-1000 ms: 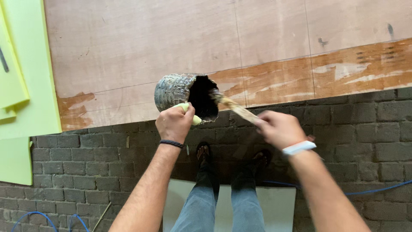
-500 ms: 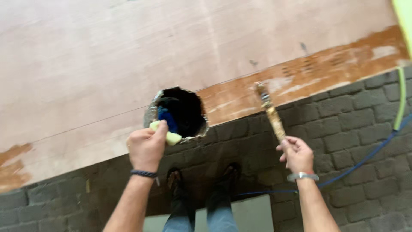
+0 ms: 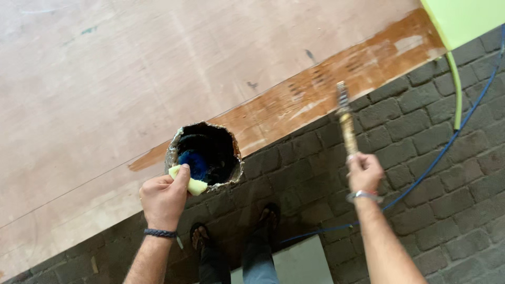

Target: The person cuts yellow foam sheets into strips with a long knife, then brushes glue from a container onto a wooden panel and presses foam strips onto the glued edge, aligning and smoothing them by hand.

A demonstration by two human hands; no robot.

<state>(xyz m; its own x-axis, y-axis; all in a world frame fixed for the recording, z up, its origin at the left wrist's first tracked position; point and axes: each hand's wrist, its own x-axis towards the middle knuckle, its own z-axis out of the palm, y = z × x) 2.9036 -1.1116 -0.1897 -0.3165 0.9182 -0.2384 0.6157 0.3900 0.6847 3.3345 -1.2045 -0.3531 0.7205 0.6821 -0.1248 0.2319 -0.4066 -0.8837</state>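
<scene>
Left hand (image 3: 164,200) pinching a small yellow pad (image 3: 188,181) at the near rim of a dark, crusty can (image 3: 204,156) with blue inside. Right hand (image 3: 364,172) closed tight round a paintbrush (image 3: 346,122), bristles pointing far, over the wooden board (image 3: 158,79). Grey brick floor (image 3: 447,200) near the feet.

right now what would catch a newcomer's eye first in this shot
A battered can with a dark inside and blue at its bottom sits mid-frame, held at the rim by the left hand through a yellow pad. The right hand raises a paintbrush over a plywood sheet with a glossy brown coated strip.
</scene>
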